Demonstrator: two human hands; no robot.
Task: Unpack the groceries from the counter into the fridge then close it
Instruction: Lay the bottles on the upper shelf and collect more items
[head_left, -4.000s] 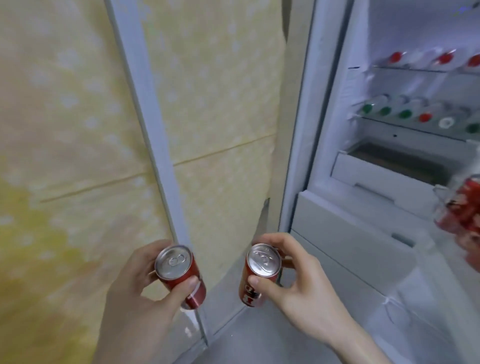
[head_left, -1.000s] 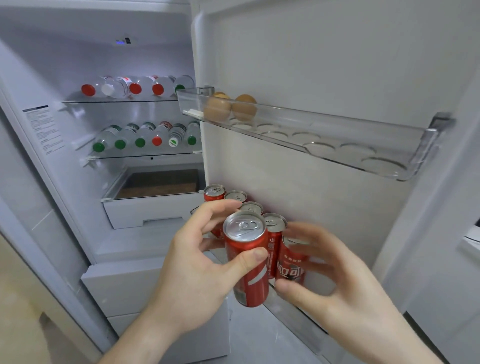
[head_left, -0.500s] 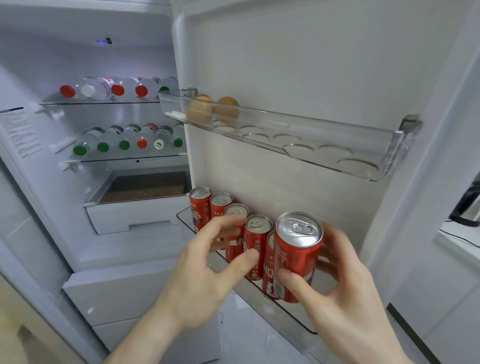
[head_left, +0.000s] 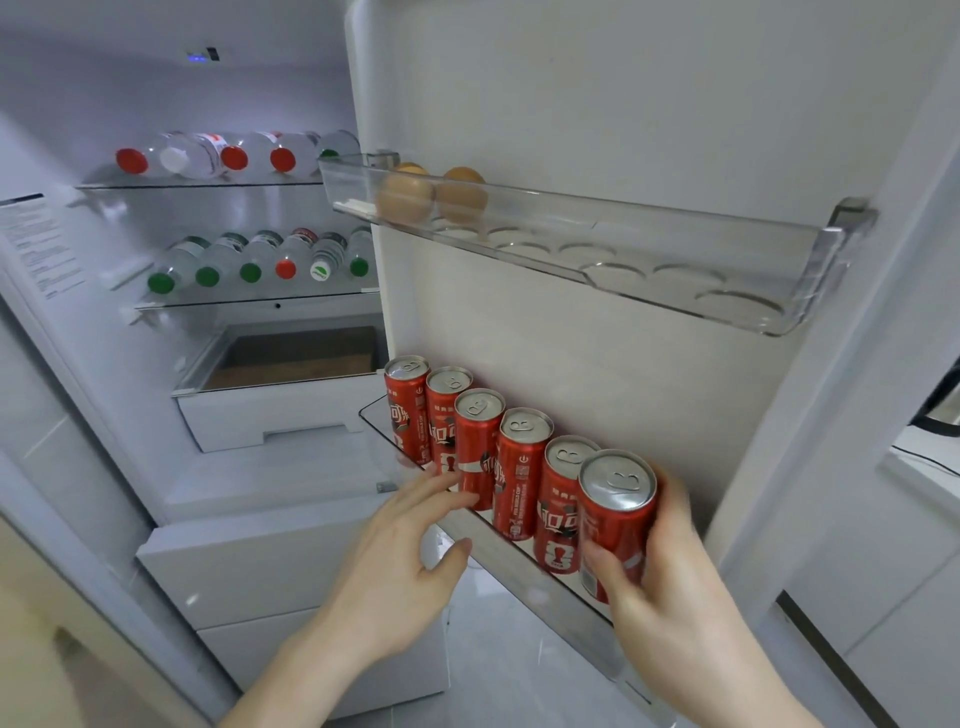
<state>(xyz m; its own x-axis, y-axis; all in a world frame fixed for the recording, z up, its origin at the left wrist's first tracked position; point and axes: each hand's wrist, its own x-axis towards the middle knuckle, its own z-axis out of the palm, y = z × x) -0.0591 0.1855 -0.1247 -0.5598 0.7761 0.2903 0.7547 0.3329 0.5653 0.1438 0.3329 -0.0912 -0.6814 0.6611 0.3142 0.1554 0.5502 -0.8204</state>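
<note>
Right now the right hand (head_left: 670, 577) wraps a red cola can (head_left: 615, 519) w/ thumb in front & fingers behind, can upright, long axis vertical, at the near end of the row of five cans (head_left: 483, 441) on the lower door shelf (head_left: 524, 564), touching or just beside the last one. Can's base is hidden behind the shelf lip, so prob. seated but can't tell for sure; it's slim, silver pull-tab top, white lettering on red. Left hand (head_left: 410, 551) holds nothing, fingers loosely spread w/ tips at the row's middle cans, so right hand is the one on the job.
</note>
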